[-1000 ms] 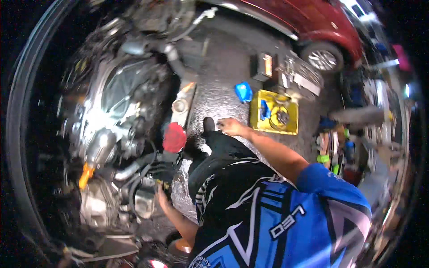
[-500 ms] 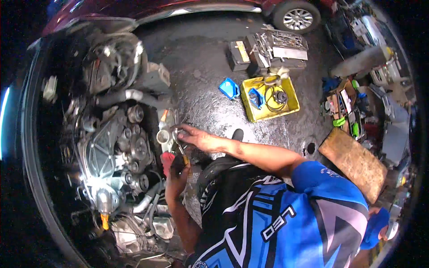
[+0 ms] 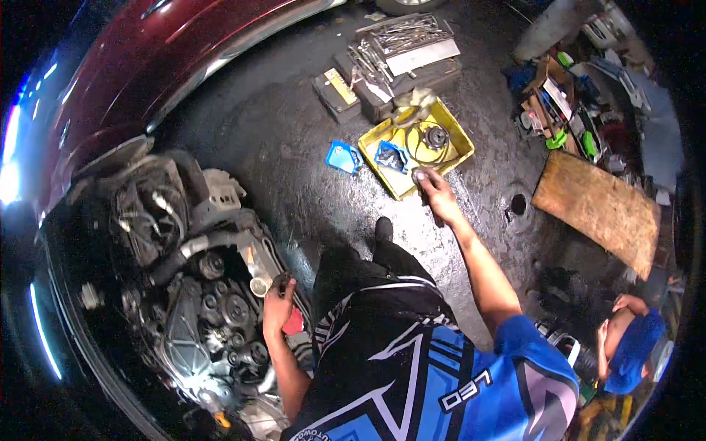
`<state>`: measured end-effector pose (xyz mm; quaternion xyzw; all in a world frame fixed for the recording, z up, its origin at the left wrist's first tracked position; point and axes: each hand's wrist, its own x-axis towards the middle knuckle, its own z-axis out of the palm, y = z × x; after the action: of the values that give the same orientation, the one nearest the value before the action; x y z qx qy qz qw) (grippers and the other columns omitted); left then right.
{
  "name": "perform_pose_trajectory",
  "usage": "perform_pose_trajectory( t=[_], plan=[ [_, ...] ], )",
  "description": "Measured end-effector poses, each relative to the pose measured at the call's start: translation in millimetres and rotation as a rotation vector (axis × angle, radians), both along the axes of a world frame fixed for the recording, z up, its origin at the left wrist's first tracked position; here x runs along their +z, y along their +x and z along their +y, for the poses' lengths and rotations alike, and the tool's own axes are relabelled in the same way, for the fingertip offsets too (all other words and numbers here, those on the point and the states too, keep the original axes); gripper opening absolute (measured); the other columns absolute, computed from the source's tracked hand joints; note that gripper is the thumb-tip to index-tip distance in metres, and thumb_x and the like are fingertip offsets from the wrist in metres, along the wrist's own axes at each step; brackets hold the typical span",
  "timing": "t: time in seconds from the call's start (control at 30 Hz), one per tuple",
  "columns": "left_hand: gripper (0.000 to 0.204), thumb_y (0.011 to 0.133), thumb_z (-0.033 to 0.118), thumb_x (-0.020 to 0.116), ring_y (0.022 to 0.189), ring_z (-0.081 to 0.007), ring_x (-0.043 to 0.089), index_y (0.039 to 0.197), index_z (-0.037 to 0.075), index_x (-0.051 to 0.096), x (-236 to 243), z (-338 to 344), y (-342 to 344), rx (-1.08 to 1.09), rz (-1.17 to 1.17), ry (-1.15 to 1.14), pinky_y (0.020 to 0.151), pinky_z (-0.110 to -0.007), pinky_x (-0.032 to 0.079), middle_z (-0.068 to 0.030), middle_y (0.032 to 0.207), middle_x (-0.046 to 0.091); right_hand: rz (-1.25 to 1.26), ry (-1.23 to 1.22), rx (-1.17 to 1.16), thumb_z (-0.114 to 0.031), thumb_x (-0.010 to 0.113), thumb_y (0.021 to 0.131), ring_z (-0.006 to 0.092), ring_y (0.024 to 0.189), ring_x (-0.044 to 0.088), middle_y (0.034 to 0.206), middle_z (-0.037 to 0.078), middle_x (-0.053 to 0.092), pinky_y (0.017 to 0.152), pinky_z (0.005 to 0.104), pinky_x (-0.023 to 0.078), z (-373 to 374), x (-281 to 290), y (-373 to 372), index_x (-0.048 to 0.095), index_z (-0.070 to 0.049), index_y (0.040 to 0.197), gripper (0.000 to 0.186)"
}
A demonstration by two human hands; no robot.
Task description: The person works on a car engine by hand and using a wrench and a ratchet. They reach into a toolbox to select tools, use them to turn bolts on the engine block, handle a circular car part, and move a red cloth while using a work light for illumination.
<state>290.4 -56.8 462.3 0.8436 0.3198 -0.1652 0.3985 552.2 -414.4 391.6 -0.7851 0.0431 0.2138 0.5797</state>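
Left hand (image 3: 279,307) half-curled near engine (image 3: 235,310), right hand (image 3: 440,197) curled by yellow crate (image 3: 450,123); any hold unclear; shirt (image 3: 460,360) bears white lettering (image 3: 465,392).

An exposed engine (image 3: 185,339) and tools (image 3: 412,35) show a workshop.

A: Right grip (image 3: 440,198), beside the yellow tray (image 3: 457,134): holding?
B: Greyish spot (image 3: 421,176) at its end, too small to identify; whether held, cannot tell.
A: Left grip (image 3: 277,312)?
B: Finger ends dark; contents unclear. Wrist partly hides the red piece (image 3: 295,322).
A: Upper edge?
B: Cuts off the red car (image 3: 147,55) and its wheel (image 3: 409,6).
A: Metal tools (image 3: 412,35)?
B: Heaped, too small to sort.
A: Co-worker (image 3: 634,353), right rim?
B: Legs indistinct.
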Motion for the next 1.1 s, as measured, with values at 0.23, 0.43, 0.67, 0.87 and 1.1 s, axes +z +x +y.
perform_pose_trajectory(
  t=[0.23,0.43,0.67,0.87,1.1],
  plan=[
    [0.050,0.094,0.041,0.056,0.104,-0.0392,0.062,0.114,-0.005,0.061,11,0,163,-0.323,0.248,0.068,0.091,-0.040,0.046,-0.0260,0.107,0.065,0.082,-0.010,0.033,-0.033,0.053,0.098,0.0103,0.066,0.053,0.084,0.002,0.062,0.060,0.0267,0.044,13,-17,9,0.057,-0.013,0.129,0.037],
    [0.057,0.096,0.050,0.049,0.105,-0.0370,0.061,0.115,-0.001,0.062,15,-13,300,-0.351,-0.004,-0.265,0.093,-0.040,0.044,-0.0240,0.108,0.066,-0.612,-0.186,0.272,-0.013,0.050,0.096,0.0423,0.107,0.059,0.123,0.026,0.057,0.093,0.0456,0.048,155,36,56,0.031,-0.012,0.146,0.053],
    [0.054,0.099,0.050,0.046,0.071,-0.0149,0.056,0.098,-0.002,0.062,-26,49,400,0.120,-0.402,-0.705,0.066,-0.031,0.049,-0.0061,0.082,0.060,-0.287,-0.174,0.370,-0.016,0.052,0.094,0.0380,0.117,0.054,0.126,0.025,0.056,0.101,0.0429,0.042,206,94,125,0.040,-0.005,0.141,0.050],
    [0.050,0.094,0.053,0.054,0.055,-0.0099,0.046,0.088,0.003,0.063,-50,131,452,0.024,-0.187,-0.221,0.051,-0.028,0.040,0.0005,0.068,0.053,-0.243,-0.454,0.164,-0.027,0.054,0.095,0.0376,0.097,0.063,0.105,0.022,0.065,0.085,0.0435,0.049,136,55,149,0.058,-0.002,0.120,0.035],
    [0.075,0.090,0.061,0.051,0.084,-0.0266,0.059,0.107,-0.012,0.059,-178,229,361,0.045,0.202,0.077,0.079,-0.043,0.045,-0.0215,0.091,0.067,-0.139,-0.456,0.202,-0.032,0.055,0.095,0.0391,0.091,0.064,0.096,0.023,0.066,0.080,0.0459,0.050,117,20,199,0.060,-0.001,0.115,0.037]
  ],
)
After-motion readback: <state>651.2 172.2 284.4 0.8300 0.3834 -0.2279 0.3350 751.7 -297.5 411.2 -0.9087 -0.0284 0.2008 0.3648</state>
